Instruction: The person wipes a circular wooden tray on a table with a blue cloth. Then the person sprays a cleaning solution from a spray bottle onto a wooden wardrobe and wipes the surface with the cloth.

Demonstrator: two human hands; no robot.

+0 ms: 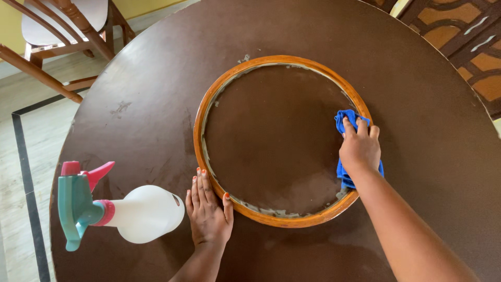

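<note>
Blue cloth [348,125] under right hand [360,149] on wooden ring [209,104].

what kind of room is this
Probably a dining room at home: a round brown table, a wooden chair beside it on a tiled floor, and carved wooden furniture at the far corner.

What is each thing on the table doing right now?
Round wooden ring frame: flat on table, crusty residue inside its rim.
Blue cloth: bunched under right hand, on the ring.
White spray bottle: lying on its side.
Left hand: flat, fingers against the ring.
Round brown table: smudged.
</note>
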